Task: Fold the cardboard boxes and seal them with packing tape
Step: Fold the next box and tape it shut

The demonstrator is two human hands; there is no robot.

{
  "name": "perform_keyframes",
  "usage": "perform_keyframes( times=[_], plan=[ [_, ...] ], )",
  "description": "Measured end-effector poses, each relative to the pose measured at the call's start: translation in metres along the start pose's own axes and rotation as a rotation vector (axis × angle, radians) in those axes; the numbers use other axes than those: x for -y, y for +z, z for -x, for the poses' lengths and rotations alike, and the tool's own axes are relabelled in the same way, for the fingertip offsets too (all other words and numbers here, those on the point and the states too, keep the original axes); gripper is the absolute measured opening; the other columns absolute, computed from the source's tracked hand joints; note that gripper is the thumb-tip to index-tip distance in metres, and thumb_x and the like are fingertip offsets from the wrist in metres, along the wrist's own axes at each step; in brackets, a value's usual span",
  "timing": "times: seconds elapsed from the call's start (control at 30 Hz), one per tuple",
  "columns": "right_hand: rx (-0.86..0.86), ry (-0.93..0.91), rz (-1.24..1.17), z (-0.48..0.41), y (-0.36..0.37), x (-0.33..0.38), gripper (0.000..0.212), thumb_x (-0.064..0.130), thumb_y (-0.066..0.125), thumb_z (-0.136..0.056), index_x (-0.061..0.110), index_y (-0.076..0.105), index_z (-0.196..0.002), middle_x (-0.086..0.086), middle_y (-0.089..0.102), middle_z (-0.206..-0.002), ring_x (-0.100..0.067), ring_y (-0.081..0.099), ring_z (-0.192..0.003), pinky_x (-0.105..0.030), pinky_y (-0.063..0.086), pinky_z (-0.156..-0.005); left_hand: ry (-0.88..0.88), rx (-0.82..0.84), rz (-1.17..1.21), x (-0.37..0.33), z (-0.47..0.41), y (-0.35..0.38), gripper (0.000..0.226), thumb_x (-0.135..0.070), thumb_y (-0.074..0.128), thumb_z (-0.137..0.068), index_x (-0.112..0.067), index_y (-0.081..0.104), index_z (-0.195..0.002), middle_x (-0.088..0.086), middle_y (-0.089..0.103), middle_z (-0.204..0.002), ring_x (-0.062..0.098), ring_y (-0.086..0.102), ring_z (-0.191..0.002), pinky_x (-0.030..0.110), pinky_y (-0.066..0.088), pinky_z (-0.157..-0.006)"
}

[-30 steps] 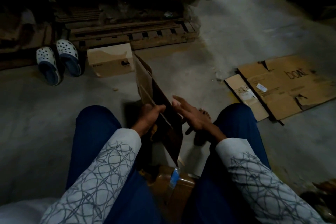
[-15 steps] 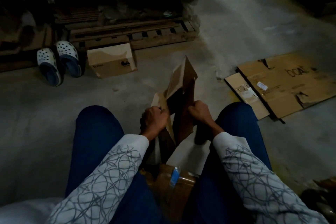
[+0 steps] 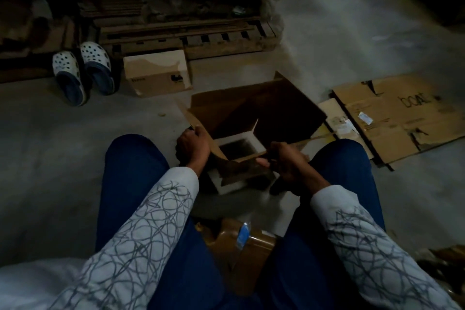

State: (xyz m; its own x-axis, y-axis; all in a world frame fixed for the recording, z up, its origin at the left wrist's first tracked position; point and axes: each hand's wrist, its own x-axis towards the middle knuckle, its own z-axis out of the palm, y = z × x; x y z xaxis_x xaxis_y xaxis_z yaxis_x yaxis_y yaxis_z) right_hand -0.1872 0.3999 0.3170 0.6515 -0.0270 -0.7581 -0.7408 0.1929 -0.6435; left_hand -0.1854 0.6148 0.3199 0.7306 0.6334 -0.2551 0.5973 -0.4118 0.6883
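A brown cardboard box (image 3: 256, 108) stands opened out on the concrete floor between my knees, its flaps spread and its dark inside facing up. My left hand (image 3: 192, 147) grips the left flap near its corner. My right hand (image 3: 286, 162) grips the near right flap. A roll of brown packing tape (image 3: 239, 241) with a blue tag lies between my thighs, close to my body.
A folded small box (image 3: 157, 72) sits on the floor beyond, beside a pair of white clogs (image 3: 81, 72). Flattened cardboard sheets (image 3: 400, 118) lie on the right. A wooden pallet (image 3: 186, 35) with stacked cardboard runs along the back.
The cardboard went from a flat upright sheet to an opened box shape. Both hands moved apart, pulling its sides outward and lowering it toward the floor.
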Motion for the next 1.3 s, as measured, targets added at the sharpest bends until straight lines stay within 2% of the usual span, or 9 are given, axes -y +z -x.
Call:
perform_keyframes(
  times=[0.1,0.27,0.4,0.57,0.77,0.93,1.07,1.2,1.3],
  plan=[
    [0.055,0.0,0.171,-0.007,-0.002,-0.012,0.014,0.018,0.058,-0.097,0.006,0.064,-0.098,-0.011,0.065,-0.088,-0.021,0.069,-0.066,-0.039,0.058,-0.07,-0.044,0.173,-0.137,0.005,-0.004,0.005,0.032,-0.022,0.044,-0.102,-0.001,0.068,-0.103,0.017,0.067,-0.108,0.032,0.065,-0.099,0.036,0.051,-0.079],
    [-0.105,-0.542,1.402,-0.015,-0.014,-0.034,0.041,0.052,0.054,-0.095,0.013,0.063,-0.103,-0.006,0.068,-0.095,-0.026,0.066,-0.086,-0.041,0.054,-0.079,-0.044,0.345,-0.343,0.019,-0.006,0.005,0.028,-0.017,0.054,-0.099,0.004,0.064,-0.113,0.02,0.065,-0.119,0.033,0.064,-0.108,0.033,0.051,-0.084],
    [-0.174,-0.705,1.285,-0.017,-0.019,-0.025,0.036,0.04,0.063,-0.092,0.012,0.058,-0.113,-0.013,0.065,-0.11,-0.033,0.063,-0.097,-0.047,0.054,-0.08,-0.037,0.365,-0.359,0.027,-0.009,-0.001,0.028,-0.018,0.053,-0.1,0.003,0.064,-0.115,0.02,0.064,-0.12,0.034,0.063,-0.109,0.032,0.05,-0.084],
    [-0.122,-0.479,1.484,-0.025,-0.047,-0.024,0.067,0.04,0.069,-0.089,0.013,0.043,-0.144,-0.019,0.041,-0.143,-0.038,0.048,-0.125,-0.045,0.045,-0.101,-0.073,0.418,-0.372,0.041,-0.018,-0.015,0.029,-0.018,0.055,-0.099,0.003,0.063,-0.118,0.021,0.062,-0.121,0.035,0.063,-0.107,0.034,0.052,-0.08],
    [-0.027,-0.504,1.568,-0.021,-0.047,-0.03,0.08,0.038,0.07,-0.09,0.01,0.03,-0.153,-0.015,0.023,-0.159,-0.031,0.022,-0.147,-0.038,0.024,-0.119,-0.029,0.428,-0.424,0.046,-0.019,-0.019,0.031,-0.025,0.055,-0.098,-0.004,0.059,-0.075,0.017,0.07,-0.104,0.03,0.066,-0.088,0.031,0.049,-0.065],
    [0.046,-0.536,1.552,-0.017,-0.041,-0.036,0.079,0.035,0.069,-0.09,0.016,0.028,-0.155,-0.014,0.023,-0.159,-0.03,0.022,-0.148,-0.035,0.022,-0.117,0.023,0.342,-0.394,0.048,-0.018,-0.017,0.029,-0.024,0.053,-0.101,0.002,0.067,-0.105,0.019,0.066,-0.112,0.032,0.064,-0.096,0.031,0.045,-0.068],
    [0.08,-0.559,1.564,-0.017,-0.038,-0.037,0.081,0.033,0.069,-0.092,0.02,0.022,-0.156,-0.013,0.014,-0.163,-0.028,0.008,-0.152,-0.035,0.02,-0.117,0.112,0.287,-0.365,0.05,-0.022,-0.01,0.038,-0.033,0.052,-0.099,-0.008,0.058,-0.071,0.018,0.068,-0.102,0.025,0.055,-0.075,0.031,0.044,-0.066],
    [0.069,-0.572,1.581,-0.019,-0.04,-0.038,0.082,0.031,0.07,-0.091,0.022,0.021,-0.156,-0.014,0.01,-0.164,-0.031,0.01,-0.152,-0.04,0.023,-0.119,0.118,0.283,-0.407,0.05,-0.02,-0.008,0.042,-0.041,0.049,-0.098,-0.004,0.069,-0.1,0.018,0.066,-0.112,0.035,0.063,-0.098,0.035,0.048,-0.081],
    [0.03,-0.655,1.599,-0.025,-0.042,-0.04,0.087,0.031,0.073,-0.087,0.03,0.021,-0.157,-0.013,-0.004,-0.165,-0.041,0.023,-0.147,-0.05,0.044,-0.105,0.026,0.226,-0.405,0.05,-0.021,-0.01,0.044,-0.039,0.048,-0.101,-0.002,0.067,-0.116,0.02,0.064,-0.122,0.038,0.061,-0.109,0.04,0.048,-0.09]
  ],
)
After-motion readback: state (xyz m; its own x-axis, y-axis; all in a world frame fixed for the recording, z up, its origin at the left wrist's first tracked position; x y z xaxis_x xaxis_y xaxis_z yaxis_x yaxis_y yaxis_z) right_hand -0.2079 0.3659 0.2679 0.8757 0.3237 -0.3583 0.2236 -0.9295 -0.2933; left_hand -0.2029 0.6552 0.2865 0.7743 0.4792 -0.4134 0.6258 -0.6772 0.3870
